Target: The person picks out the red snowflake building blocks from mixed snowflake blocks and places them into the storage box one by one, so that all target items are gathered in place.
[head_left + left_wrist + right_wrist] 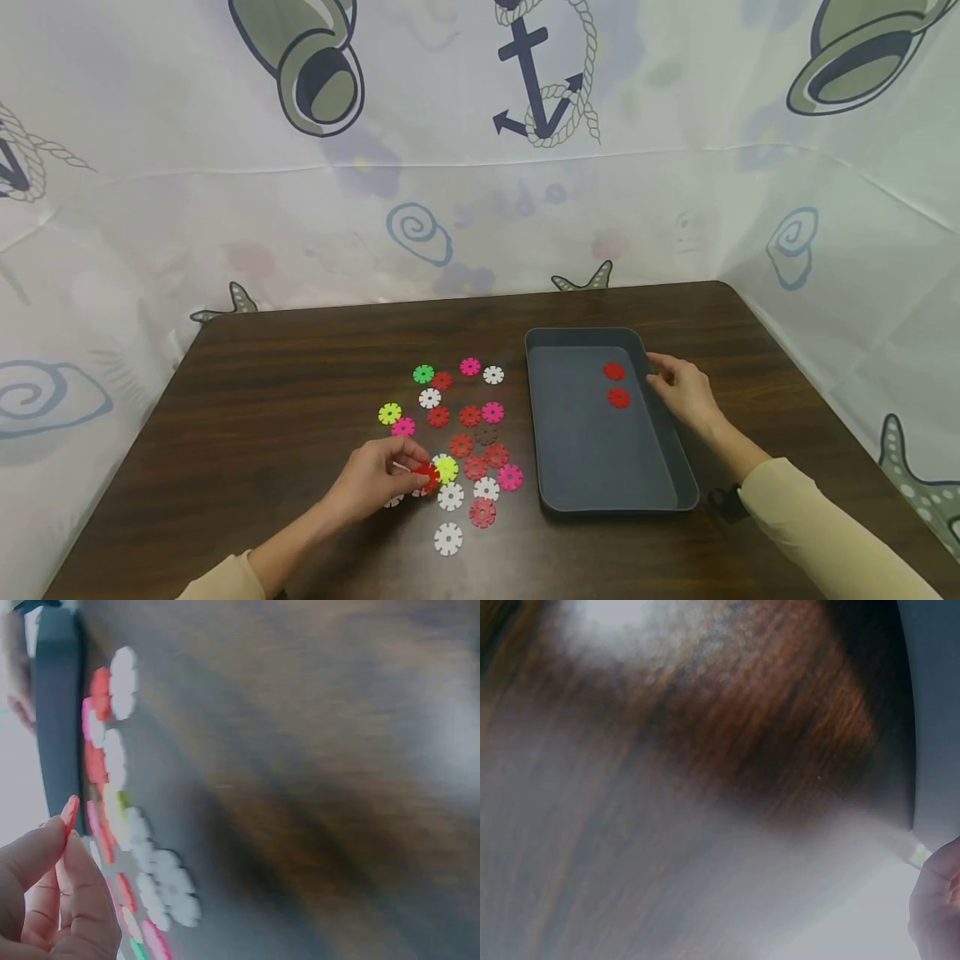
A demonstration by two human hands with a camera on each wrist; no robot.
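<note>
My left hand (pixel 377 481) pinches a red interlocking disc (pixel 428 476) between thumb and fingertips, above the near left part of a loose group of discs. In the left wrist view that disc (pixel 70 813) is seen edge-on, raised over the others. Right of the group lies a dark grey rectangular tray (pixel 588 471) with two red discs (pixel 618 397) in its far right part. At the tray's right rim is my right hand (pixel 686 393), its thumb and fingertips holding the edge. Only part of this hand (pixel 936 900) enters the right wrist view.
Notched discs in white (pixel 448 539), pink (pixel 510 477), yellow (pixel 389 413), green (pixel 423 373), red and brown (pixel 486 433) lie scattered left of the tray, some overlapping. The dark wooden table (pixel 247 417) ends at a patterned cloth (pixel 480 225) behind it.
</note>
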